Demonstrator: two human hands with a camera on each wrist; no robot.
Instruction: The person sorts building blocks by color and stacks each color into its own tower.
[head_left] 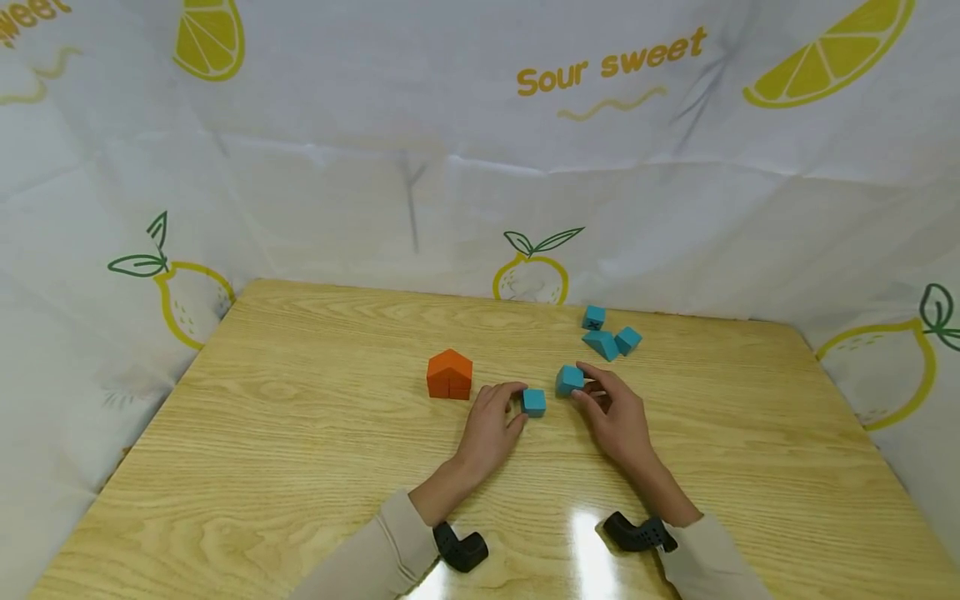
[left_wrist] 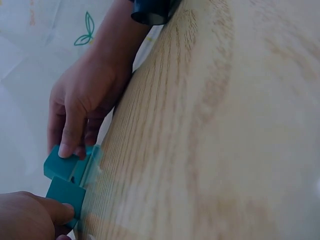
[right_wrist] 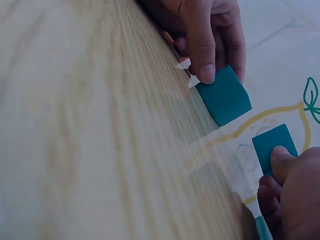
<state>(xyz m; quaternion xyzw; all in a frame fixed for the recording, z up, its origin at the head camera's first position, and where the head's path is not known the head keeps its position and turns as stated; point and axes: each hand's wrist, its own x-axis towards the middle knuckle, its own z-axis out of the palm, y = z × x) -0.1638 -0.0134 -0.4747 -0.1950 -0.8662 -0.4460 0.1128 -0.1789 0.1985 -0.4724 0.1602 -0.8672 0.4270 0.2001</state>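
Between thumb and fingers, my left hand (head_left: 489,429) pinches a blue cube (head_left: 533,402) that sits on the wooden table. To its right, my right hand (head_left: 621,421) grips a second blue block (head_left: 570,379), a little farther back. A narrow gap separates the two blocks in the head view. Both appear teal in the wrist views: the left hand's cube (right_wrist: 225,97) stands beyond the right hand's block (right_wrist: 275,142) in the right wrist view. Just left of my left hand stands an orange house-shaped group of blocks (head_left: 449,375) with a pointed top.
Behind my right hand lie a blue cube with a dark mark (head_left: 594,317), a blue triangular block (head_left: 602,344) and another blue cube (head_left: 628,340). A white lemon-print cloth (head_left: 360,208) hangs along the back edge of the wooden table (head_left: 300,433).
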